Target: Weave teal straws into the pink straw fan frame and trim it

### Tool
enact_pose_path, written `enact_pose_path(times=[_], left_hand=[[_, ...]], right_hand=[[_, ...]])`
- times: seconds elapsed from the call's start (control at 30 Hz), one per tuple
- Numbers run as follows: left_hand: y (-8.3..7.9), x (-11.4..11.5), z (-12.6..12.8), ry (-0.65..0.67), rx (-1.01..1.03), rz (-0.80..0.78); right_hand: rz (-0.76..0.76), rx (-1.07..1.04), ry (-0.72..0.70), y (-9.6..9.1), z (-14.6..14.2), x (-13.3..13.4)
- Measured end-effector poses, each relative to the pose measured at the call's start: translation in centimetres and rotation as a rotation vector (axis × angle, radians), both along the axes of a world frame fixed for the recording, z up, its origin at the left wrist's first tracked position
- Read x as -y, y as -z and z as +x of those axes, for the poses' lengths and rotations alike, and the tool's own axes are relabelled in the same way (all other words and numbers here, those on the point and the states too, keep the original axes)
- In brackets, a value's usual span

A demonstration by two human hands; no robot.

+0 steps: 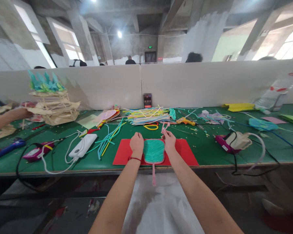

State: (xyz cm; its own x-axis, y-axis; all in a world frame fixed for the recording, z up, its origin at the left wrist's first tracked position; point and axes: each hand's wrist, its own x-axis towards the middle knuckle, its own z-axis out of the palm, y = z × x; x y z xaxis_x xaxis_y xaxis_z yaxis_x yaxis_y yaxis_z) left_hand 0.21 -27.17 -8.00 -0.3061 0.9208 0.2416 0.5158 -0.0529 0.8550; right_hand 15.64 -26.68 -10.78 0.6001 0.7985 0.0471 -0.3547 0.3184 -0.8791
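A teal panel with rounded corners lies on a red sheet at the table's front edge. Pink edging runs round it, and a pink stem hangs over the edge, so it looks like a small hand fan. My left hand is closed at the panel's upper left corner; what its fingers hold, if anything, is hidden. At the upper right corner, my right hand pinches a bent pink pipe cleaner that sticks up above the fingertips.
Coloured pipe cleaners lie heaped behind the sheet, near yellow-handled scissors and an orange-yellow tool. A white power strip with cords is at left, a magenta device at right. Another person's hand touches a layered wooden model.
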Motion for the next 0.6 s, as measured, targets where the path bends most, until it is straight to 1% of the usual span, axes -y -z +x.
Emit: enact_pose_path(times=[0.07, 0.13, 0.2, 0.33, 0.4, 0.43, 0.5, 0.6], left_hand=[[0.0, 0.1, -0.1, -0.007, 0.007, -0.011], [0.0, 0.0, -0.1, 0.039, 0.036, -0.006], [0.1, -0.1, 0.0, 0.142, 0.088, 0.013], [0.3, -0.4, 0.4, 0.420, 0.226, 0.063], [0.4, -0.6, 0.4, 0.513, 0.294, 0.074], [0.6, -0.7, 0.3, 0.534, 0.329, 0.079], [0.9, -1.0, 0.0, 0.526, 0.406, 0.096], [1.6, -1.7, -0.6, 0.422, 0.523, 0.137]], right_hand=[[-0.001, 0.003, -0.006, -0.1, 0.0, 0.1], [-0.001, 0.004, -0.010, -0.1, 0.0, 0.1], [0.002, 0.003, -0.008, 0.0, 0.0, 0.1], [0.006, -0.007, 0.023, 0.2, 0.1, -0.1], [0.004, -0.012, 0.034, 0.3, 0.2, -0.1], [0.005, -0.011, 0.035, 0.4, 0.3, -0.2], [0.014, -0.003, 0.031, 0.3, 0.4, -0.1], [0.039, 0.036, -0.004, 0.1, 0.2, 0.0]])
